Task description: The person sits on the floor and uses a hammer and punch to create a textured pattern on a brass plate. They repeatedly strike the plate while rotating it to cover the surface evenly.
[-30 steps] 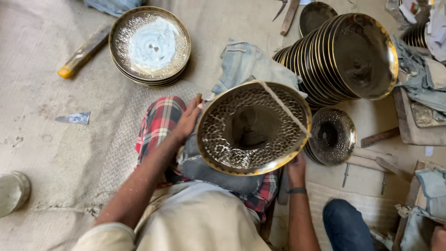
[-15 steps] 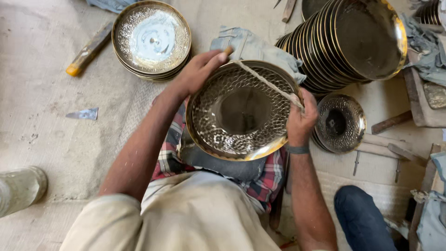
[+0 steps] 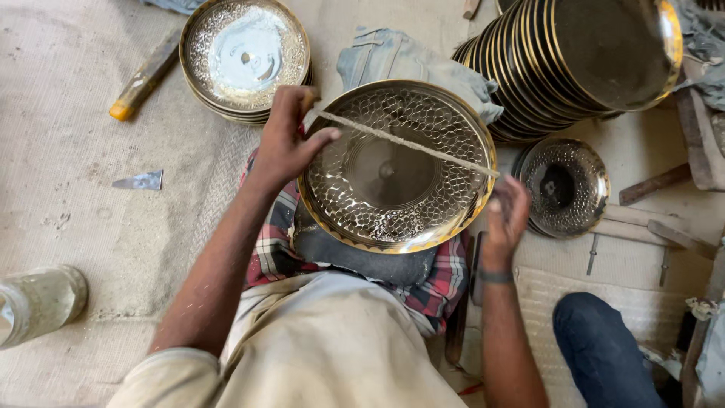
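From the head view, the left hand [image 3: 291, 140] is pinching one end of a cord [image 3: 408, 142] at the patterned brass plate's [image 3: 396, 166] left rim, while the right hand [image 3: 504, 219] is gripping the other end at the right rim. The plate is resting tilted on the lap. A plate stack [image 3: 581, 60] is crowding its upper right edge; bare matting [image 3: 75, 204] is lying open leftward.
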